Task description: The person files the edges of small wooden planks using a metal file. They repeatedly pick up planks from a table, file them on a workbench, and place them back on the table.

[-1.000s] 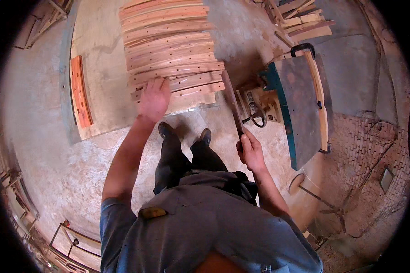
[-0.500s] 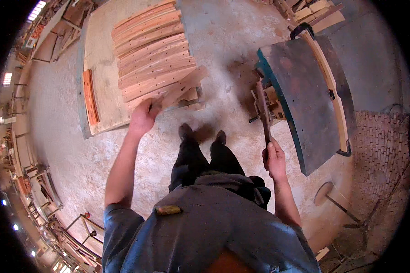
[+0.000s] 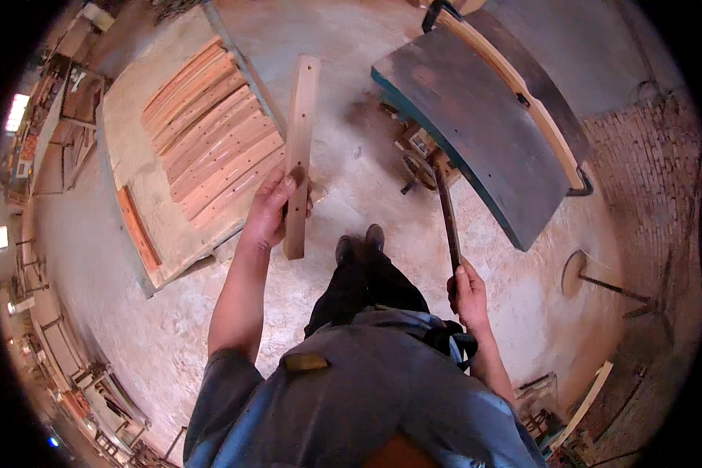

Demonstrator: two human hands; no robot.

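My left hand (image 3: 271, 207) is closed around a pale wooden slat (image 3: 301, 132) with several small dark holes along its face. The slat stands out lengthwise ahead of me, over the floor between the pallet-like board and the metal-topped machine. In my right hand (image 3: 469, 295) is one end of a long, thin dark bar (image 3: 448, 214). Its far end points toward the machine's handwheel (image 3: 420, 170), and its exact kind does not show. Both hands are up in front of my body, apart from each other.
Rows of drilled wooden slats (image 3: 218, 132) lie on a broad board (image 3: 125, 101) at the left, with one reddish slat (image 3: 138, 226) set apart. A grey machine table (image 3: 476, 117) with a wooden fence (image 3: 515, 86) stands at the right. Beyond it are stacked bricks (image 3: 639, 164) and a round-headed stand (image 3: 576, 273).
My body has turned, so the board and machine sit differently in view. The left hand has brought its slat away from the stacked slats, now more upright in view. My right hand keeps the bar.
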